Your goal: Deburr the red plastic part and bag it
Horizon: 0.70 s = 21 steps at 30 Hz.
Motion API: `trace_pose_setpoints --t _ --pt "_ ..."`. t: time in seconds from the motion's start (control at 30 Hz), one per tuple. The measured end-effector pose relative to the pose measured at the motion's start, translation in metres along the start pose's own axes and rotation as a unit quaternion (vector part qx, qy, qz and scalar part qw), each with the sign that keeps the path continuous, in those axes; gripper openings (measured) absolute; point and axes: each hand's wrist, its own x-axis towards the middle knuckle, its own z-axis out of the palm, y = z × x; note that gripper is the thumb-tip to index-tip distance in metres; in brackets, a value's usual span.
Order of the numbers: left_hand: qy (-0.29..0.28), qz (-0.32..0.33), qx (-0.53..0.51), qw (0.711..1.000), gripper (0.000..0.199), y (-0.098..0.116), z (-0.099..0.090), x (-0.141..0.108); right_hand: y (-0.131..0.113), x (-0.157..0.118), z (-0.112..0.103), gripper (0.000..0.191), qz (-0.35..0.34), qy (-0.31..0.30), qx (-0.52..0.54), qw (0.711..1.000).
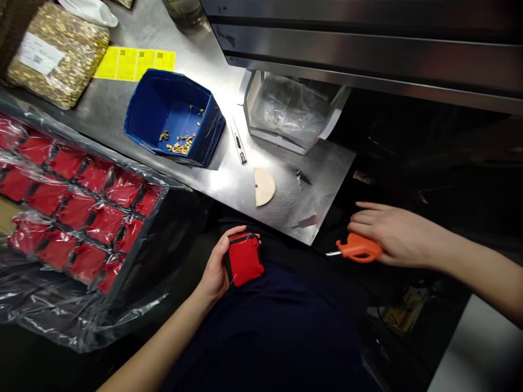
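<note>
Fingers of my left hand (216, 267) are wrapped round a red and black plastic part (245, 260), which is held near my lap with its red face up. Off to the right, my right hand (378, 231) grips an orange tool (360, 248); its short metal tip points left, towards the red part but well apart from it. My right fingers partly hide the tool's upper side. On the metal table (281, 218) beyond my hands lies a cream half-round disc (265, 187).
A blue bin (141, 117) with small brass pieces, a utility knife (238, 142), keys (302, 177) and a grey bin (280, 142) of plastic bags are on the table. At left stands a plastic-lined crate (134, 245) of red parts. A bag of brass pieces (69, 43) lies at back left.
</note>
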Motion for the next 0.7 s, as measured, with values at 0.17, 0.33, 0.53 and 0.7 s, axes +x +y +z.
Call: trace_pose_setpoints --t 0.17,0.33,0.53,0.7 --pt "0.004 0.013 0.065 0.998 0.051 -0.001 0.003 -0.002 -0.07 0.031 -0.008 0.009 0.009 -0.09 0.056 0.994" --pt "-0.014 0.012 0.087 0.996 0.051 0.0 0.0 -0.006 -0.1 0.049 -0.005 0.018 0.086 -0.096 0.02 0.991" --pt "-0.045 -0.005 0.084 0.995 0.053 0.001 0.0 -0.006 -0.129 0.066 -0.008 0.021 0.096 -0.116 0.009 0.988" --pt "-0.103 0.011 0.134 0.986 0.065 0.009 -0.003 -0.012 -0.126 0.065 -0.014 0.023 0.095 -0.125 0.013 0.988"
